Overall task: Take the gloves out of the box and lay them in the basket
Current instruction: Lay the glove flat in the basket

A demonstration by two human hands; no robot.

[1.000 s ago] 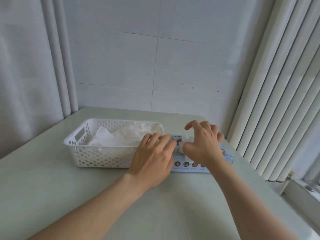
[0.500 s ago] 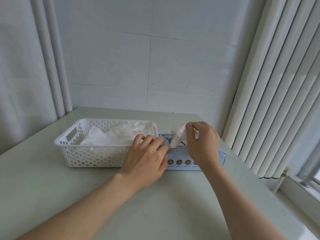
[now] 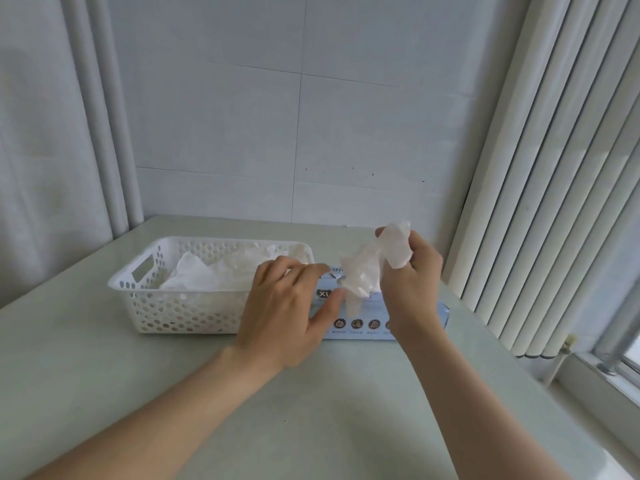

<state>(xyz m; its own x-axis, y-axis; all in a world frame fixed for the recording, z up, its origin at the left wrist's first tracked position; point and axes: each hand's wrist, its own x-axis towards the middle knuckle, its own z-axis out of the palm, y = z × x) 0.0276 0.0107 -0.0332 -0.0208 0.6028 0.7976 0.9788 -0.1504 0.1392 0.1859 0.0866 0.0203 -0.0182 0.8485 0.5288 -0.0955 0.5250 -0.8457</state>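
Right hand (image 3: 412, 275) up above the box (image 3: 367, 317), fingers pinched closed around a crumpled translucent white glove (image 3: 367, 268). Top of the glove bunched up over the fingertips, the rest dangling down with its lower tip at about the top of the box; can't tell if that end is clear of the opening or still caught in it.

Left hand (image 3: 287, 306) spread flat and loose with fingers apart, palm down over the left end of the box, gripping nothing. Thumb stretched toward the hanging glove, just beside its lower end; hard to tell if actually touching. Looks pressed on the box but contact hidden under the palm.

Light blue box lying long and flat on the pale table (image 3: 311, 410), a row of small round icons along the front face, some white lettering up top partly covered by the left hand. Parked right up against the right side of the white perforated basket (image 3: 180, 310).

Basket with a cut-out handle on its left end, already loaded with a loose heap of gloves in the basket (image 3: 221, 271), same thin white stuff, sticking up around rim level.

White wall (image 3: 294, 126) behind, vertical blinds (image 3: 554, 188) on the right, curtain (image 3: 41, 150) on the left
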